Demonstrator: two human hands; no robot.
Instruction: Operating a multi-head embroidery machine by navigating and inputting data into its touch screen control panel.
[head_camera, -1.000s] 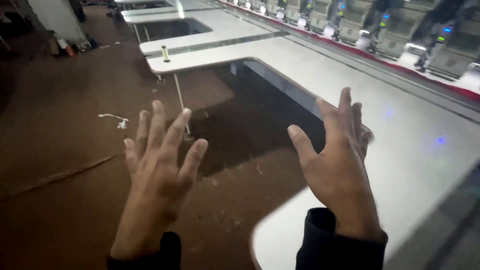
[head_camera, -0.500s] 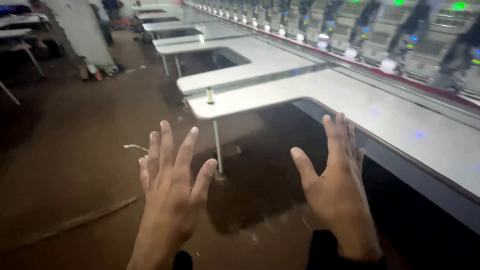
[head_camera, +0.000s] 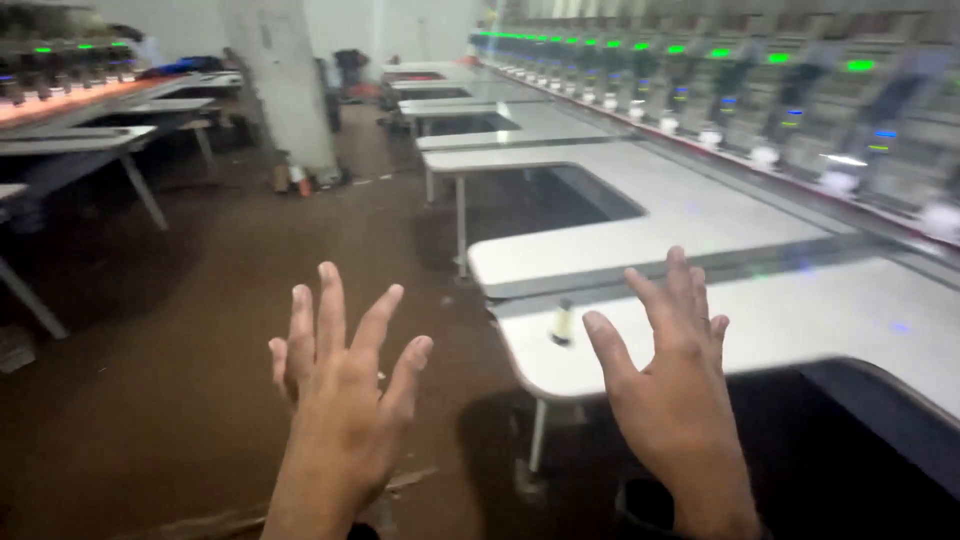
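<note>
Both hands are raised in front of the person, backs up, holding nothing.

Left hand (head_camera: 345, 395): fingers spread wide and pointing up and away, thumb out to the side, wrist straight. It hangs over the brown floor (head_camera: 200, 400), well to the left of the white table (head_camera: 800, 320), touching nothing.

Right hand (head_camera: 675, 375): fingers loosely fanned, closer together than the left's, thumb splayed toward the left hand. It is lifted in front of the table's near edge; whether the fingertips touch the top cannot be told.

Small spool (head_camera: 563, 322): pale, upright, cylindrical, blurred. It stands on the table's near left corner, just left of the right thumb and apart from it, between the two hands.

The table is white, glossy and flat with rounded corners and a thin metal leg (head_camera: 538, 435) under the spool's corner. Beyond it, further white table sections run away in a line. Along the table's right side stands a row of embroidery heads (head_camera: 780, 100) with green and blue lights. Far left of the table, a pale pillar (head_camera: 280, 80).
</note>
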